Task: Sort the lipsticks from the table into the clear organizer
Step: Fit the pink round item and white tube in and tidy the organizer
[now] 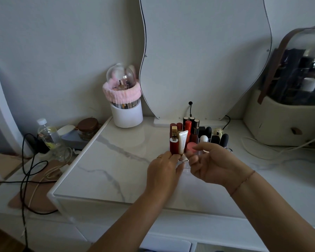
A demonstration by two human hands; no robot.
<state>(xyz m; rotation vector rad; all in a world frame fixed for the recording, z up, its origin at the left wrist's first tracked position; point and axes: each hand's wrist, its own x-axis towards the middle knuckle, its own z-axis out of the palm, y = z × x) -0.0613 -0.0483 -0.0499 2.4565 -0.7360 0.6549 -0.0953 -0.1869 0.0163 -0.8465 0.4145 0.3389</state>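
Observation:
The clear organizer (207, 151) stands mid-table on the marble top, filled with several upright lipsticks: red tubes (188, 127), black ones (205, 131), a white tube (182, 141) and a pink-capped one (191, 146). My left hand (165, 171) touches the organizer's front left corner, fingertips at the base of a red lipstick (173, 146). My right hand (212, 165) hovers at the front, fingers curled near the pink cap; a small item between the two hands is mostly hidden.
A white brush holder (126, 113) with a pink band and clear dome stands at the back left. A wavy mirror (205, 57) leans behind. A beige cosmetic case (287, 122) sits right. Cables (28, 175), a bottle (48, 135) and a jar (88, 129) lie left of the table.

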